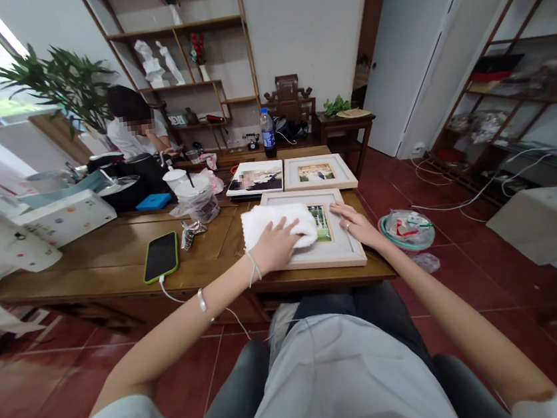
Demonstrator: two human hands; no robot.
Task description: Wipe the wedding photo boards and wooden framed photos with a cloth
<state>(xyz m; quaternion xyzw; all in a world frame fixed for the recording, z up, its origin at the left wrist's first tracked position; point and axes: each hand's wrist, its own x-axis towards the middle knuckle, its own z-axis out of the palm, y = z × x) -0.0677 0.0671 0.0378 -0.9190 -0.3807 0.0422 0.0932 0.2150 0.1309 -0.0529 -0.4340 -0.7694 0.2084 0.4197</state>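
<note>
A pale wooden picture frame (336, 253) lies flat at the near edge of the low wooden table (112, 251). My left hand (275, 244) presses a folded white cloth (267, 222) onto the frame's left half, fingers curled over the cloth. On the frame's right border rests my right hand (358, 223), fingers stretched flat, holding nothing. A small photo (321, 223) shows between the two hands.
Behind lie a second framed picture (319, 173) and an unframed print (255, 178). A phone in a green case (161, 256) with a cable, keys (191, 231), a plastic bag with containers (197, 198) and a bottle (268, 132) share the table. Another person (136, 128) sits far left.
</note>
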